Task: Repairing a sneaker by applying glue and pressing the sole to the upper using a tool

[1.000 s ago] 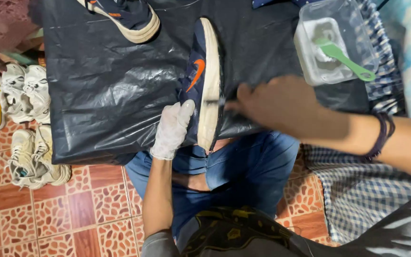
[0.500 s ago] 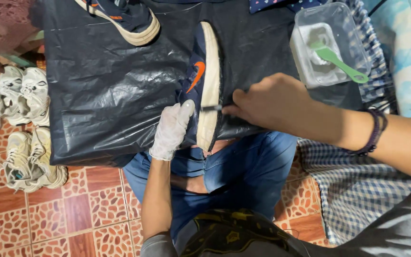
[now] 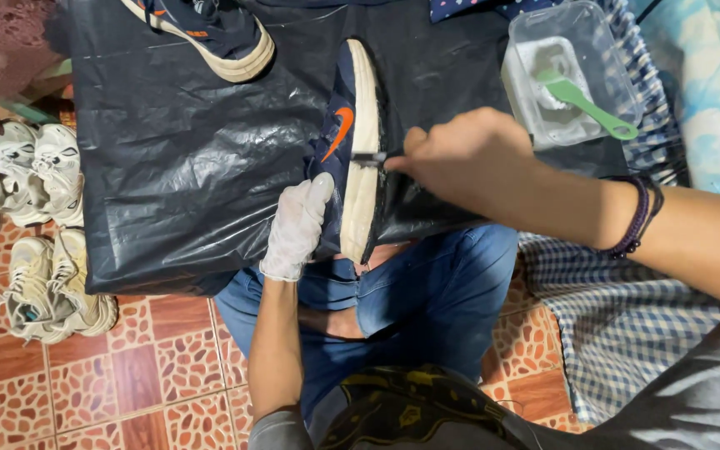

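A navy sneaker (image 3: 342, 125) with an orange mark and a white sole lies on its side on a black plastic sheet (image 3: 185, 158) over my lap. My left hand (image 3: 296, 225), in a white glove, grips the shoe's heel end. My right hand (image 3: 460, 158), bare, holds a small dark brush (image 3: 368, 157) whose head rests against the white sole edge. A beaded bracelet sits on my right wrist.
The second navy sneaker (image 3: 210, 29) lies at the sheet's top. A clear plastic tub (image 3: 568, 75) with white paste and a green spatula stands at the upper right on checked cloth. Pale sneakers (image 3: 43, 225) and a yellow shoe sit on the tiled floor at left.
My right hand with the brush has shifted a little along the sole edge. The view has drifted slightly; the left hand keeps its grip.
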